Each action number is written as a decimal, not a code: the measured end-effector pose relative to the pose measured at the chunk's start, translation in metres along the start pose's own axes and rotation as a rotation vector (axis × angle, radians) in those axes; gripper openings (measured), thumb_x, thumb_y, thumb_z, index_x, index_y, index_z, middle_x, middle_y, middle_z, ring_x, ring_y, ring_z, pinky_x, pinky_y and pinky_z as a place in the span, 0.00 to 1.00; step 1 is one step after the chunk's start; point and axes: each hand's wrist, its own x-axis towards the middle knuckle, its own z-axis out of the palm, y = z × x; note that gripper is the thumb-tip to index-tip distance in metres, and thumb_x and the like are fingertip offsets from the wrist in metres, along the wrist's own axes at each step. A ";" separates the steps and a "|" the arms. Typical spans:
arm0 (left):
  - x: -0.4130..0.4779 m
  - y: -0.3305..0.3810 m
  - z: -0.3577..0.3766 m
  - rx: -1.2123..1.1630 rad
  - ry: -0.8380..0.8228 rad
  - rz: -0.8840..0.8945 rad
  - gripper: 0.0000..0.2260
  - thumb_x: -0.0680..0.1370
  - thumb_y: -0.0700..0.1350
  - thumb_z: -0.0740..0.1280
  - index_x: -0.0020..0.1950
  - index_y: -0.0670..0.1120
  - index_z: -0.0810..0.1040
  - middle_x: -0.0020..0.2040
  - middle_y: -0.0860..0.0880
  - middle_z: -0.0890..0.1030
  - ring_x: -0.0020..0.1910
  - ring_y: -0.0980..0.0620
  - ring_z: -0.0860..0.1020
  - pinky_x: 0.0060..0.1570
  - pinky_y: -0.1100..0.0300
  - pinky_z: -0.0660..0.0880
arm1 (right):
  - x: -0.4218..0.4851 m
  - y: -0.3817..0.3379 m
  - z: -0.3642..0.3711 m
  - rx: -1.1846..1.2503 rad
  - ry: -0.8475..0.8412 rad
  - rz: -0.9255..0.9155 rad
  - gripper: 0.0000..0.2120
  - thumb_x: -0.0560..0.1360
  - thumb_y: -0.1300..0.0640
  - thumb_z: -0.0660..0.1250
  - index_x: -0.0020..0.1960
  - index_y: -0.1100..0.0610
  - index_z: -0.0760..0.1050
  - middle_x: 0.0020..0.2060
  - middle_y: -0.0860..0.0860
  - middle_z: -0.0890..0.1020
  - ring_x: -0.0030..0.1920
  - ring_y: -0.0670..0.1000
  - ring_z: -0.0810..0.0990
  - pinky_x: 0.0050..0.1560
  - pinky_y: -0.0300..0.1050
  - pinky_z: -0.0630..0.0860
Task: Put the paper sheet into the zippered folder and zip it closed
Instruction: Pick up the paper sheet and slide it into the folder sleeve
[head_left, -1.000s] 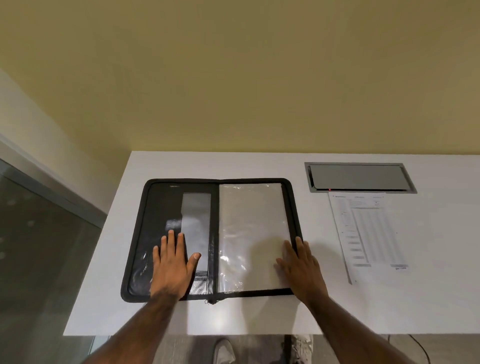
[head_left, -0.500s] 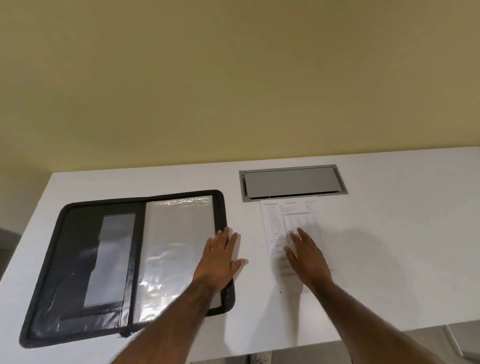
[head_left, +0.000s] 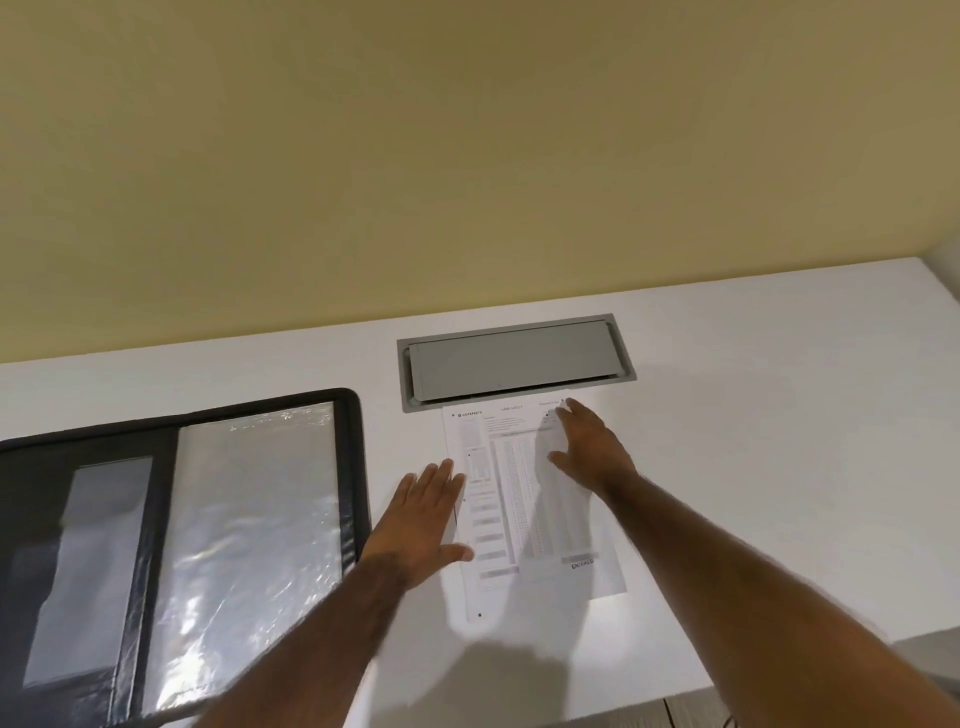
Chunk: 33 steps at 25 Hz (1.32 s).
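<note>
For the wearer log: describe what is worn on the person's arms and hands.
Nothing is worn that shows. The left hand and the right hand are bare, with no gloves, rings or markings visible. Both forearms are uncovered as far as the frame shows: no sleeve, watch or band. The upper arms lie out of view, so a short sleeve cannot be ruled out.

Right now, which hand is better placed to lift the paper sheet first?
Right, probably. The right hand already lies on the paper sheet near its far corner; the left hand only overlaps its left edge.
</note>
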 end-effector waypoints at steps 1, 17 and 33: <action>0.000 0.000 0.000 0.014 -0.008 -0.006 0.44 0.78 0.68 0.57 0.81 0.50 0.35 0.79 0.51 0.30 0.79 0.48 0.32 0.78 0.49 0.34 | 0.007 0.001 -0.002 -0.045 -0.027 -0.012 0.38 0.74 0.49 0.71 0.78 0.56 0.58 0.80 0.54 0.57 0.78 0.56 0.58 0.73 0.57 0.64; 0.000 0.006 0.006 0.092 -0.057 -0.033 0.43 0.78 0.69 0.54 0.78 0.50 0.29 0.78 0.49 0.27 0.77 0.44 0.29 0.78 0.44 0.38 | 0.030 -0.007 -0.010 0.012 0.053 -0.062 0.34 0.74 0.46 0.71 0.74 0.55 0.63 0.69 0.54 0.72 0.67 0.56 0.70 0.65 0.53 0.73; -0.011 0.013 0.010 0.106 -0.066 -0.066 0.44 0.79 0.68 0.55 0.76 0.48 0.28 0.78 0.48 0.27 0.77 0.43 0.29 0.77 0.42 0.34 | 0.026 -0.012 -0.012 0.007 0.009 -0.013 0.38 0.69 0.38 0.73 0.72 0.54 0.65 0.68 0.54 0.72 0.66 0.56 0.71 0.63 0.55 0.74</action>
